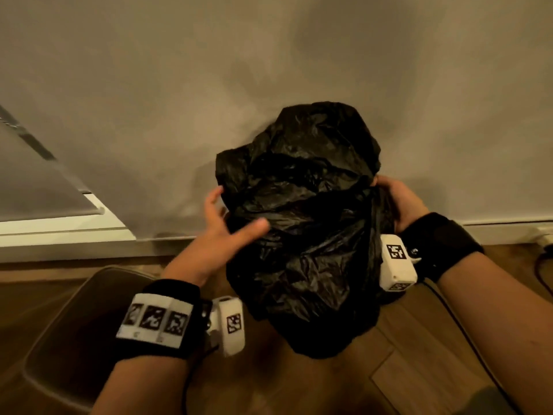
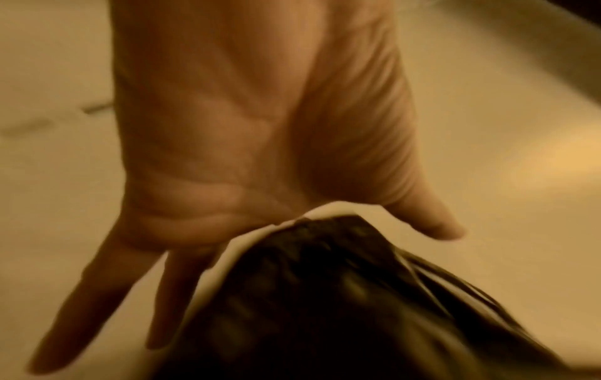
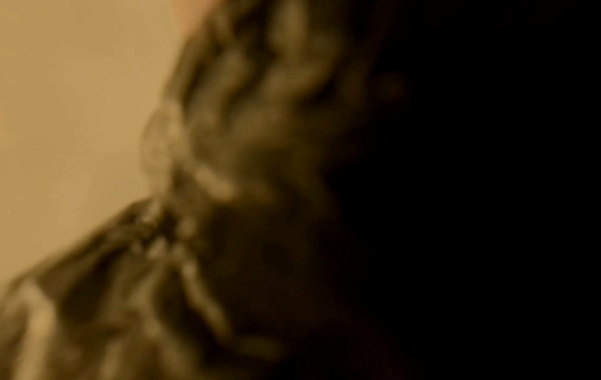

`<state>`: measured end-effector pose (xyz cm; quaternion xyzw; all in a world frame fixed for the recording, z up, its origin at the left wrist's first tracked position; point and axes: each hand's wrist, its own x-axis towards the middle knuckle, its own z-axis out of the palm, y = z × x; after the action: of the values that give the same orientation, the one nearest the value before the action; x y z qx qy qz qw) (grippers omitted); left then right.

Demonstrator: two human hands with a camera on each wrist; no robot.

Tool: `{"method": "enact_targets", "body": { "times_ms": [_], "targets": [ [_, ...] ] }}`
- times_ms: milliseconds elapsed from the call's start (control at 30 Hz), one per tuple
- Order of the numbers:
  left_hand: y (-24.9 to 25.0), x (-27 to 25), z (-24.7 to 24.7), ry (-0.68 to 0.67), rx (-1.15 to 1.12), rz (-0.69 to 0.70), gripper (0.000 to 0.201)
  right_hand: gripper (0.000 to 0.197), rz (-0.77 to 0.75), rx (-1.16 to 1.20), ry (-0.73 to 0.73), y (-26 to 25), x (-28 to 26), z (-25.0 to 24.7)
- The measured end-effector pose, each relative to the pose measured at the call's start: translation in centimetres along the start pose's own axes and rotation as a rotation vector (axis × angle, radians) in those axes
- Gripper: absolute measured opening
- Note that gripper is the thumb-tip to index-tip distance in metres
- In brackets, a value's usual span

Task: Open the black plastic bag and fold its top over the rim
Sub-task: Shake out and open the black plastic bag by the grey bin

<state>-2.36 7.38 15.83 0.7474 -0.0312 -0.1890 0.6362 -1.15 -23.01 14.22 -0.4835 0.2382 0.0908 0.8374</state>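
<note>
A crumpled black plastic bag (image 1: 305,223) hangs in the air in front of the wall, puffed out and wrinkled. My left hand (image 1: 230,223) is at its left side with fingers spread straight, thumb lying across the front of the plastic. The left wrist view shows the left hand (image 2: 260,231) open, with the bag (image 2: 341,308) just below the palm. My right hand (image 1: 398,202) grips the bag's right edge, fingers curled into the plastic. The right wrist view shows only blurred folds of the bag (image 3: 227,180), and no fingers.
A dark bin (image 1: 86,333) stands on the wooden floor (image 1: 419,369) at the lower left, its rim showing. A pale wall (image 1: 269,70) lies behind, with a white window frame (image 1: 65,229) at the left. A black cable (image 1: 541,271) trails at the right.
</note>
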Motion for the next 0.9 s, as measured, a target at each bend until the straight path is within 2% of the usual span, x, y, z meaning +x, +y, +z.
{"method": "enact_targets", "body": {
  "times_ms": [33,100,167,233,300,333,367,433,500,567,633,700,733,800,867,900],
  "targets": [
    [-0.2,0.1,1.5,-0.086,0.081,0.037,0.115,0.037,0.013,-0.016,-0.029,0.4,0.0,0.4],
    [-2.0,0.4,4.2,-0.175,0.164,0.108,0.093,0.035,0.048,-0.04,-0.066,1.0,0.3,0.8],
    [-3.7,0.6,4.4,-0.099,0.088,0.096,0.062,0.041,0.021,-0.104,-0.121,0.7,-0.1,0.8],
    [-3.8,0.8,3.7,0.033,-0.026,0.034,0.047,0.053,-0.008,-0.239,-0.229,0.7,-0.7,0.4],
    [-3.8,1.3,2.9,0.116,-0.085,0.003,0.046,0.086,0.035,-0.409,-0.297,1.9,-1.0,-0.2],
    [-3.5,1.4,2.6,0.143,-0.102,-0.001,0.045,0.091,0.063,-0.493,-0.347,2.7,-1.4,-0.4],
    [-3.2,1.4,2.3,0.168,-0.107,0.006,0.044,0.083,0.077,-0.543,-0.375,3.2,-1.7,-0.4],
    [-2.5,1.2,1.9,0.186,-0.059,0.044,0.043,0.06,0.037,-0.523,-0.314,3.0,-2.1,-0.3],
    [-1.3,0.5,1.7,0.105,-0.053,0.01,0.045,0.055,-0.068,-0.476,-0.257,1.9,-2.1,0.6],
    [0.1,-0.3,2.5,-0.093,-0.103,-0.085,0.066,0.054,-0.094,-0.434,-0.308,1.7,-2.1,2.4],
    [1.0,-0.6,4.2,-0.237,-0.028,-0.129,0.099,0.046,-0.019,-0.428,-0.374,2.8,-2.3,4.7],
    [1.1,-0.2,5.6,-0.254,0.117,-0.107,0.118,0.043,0.137,-0.388,-0.481,3.5,-2.6,6.4],
    [1.0,0.0,5.9,-0.203,0.194,-0.091,0.119,0.049,0.2,-0.333,-0.546,3.6,-2.7,6.6],
    [0.9,0.6,5.3,-0.056,0.305,-0.078,0.1,0.055,0.228,-0.202,-0.63,2.9,-2.5,5.9],
    [0.7,0.9,4.2,0.003,0.341,-0.062,0.072,0.053,0.096,-0.219,-0.547,2.0,-1.5,3.6],
    [0.7,0.7,3.5,0.001,0.319,-0.056,0.066,0.061,-0.019,-0.331,-0.469,1.6,-0.9,2.2]
  ]
}}
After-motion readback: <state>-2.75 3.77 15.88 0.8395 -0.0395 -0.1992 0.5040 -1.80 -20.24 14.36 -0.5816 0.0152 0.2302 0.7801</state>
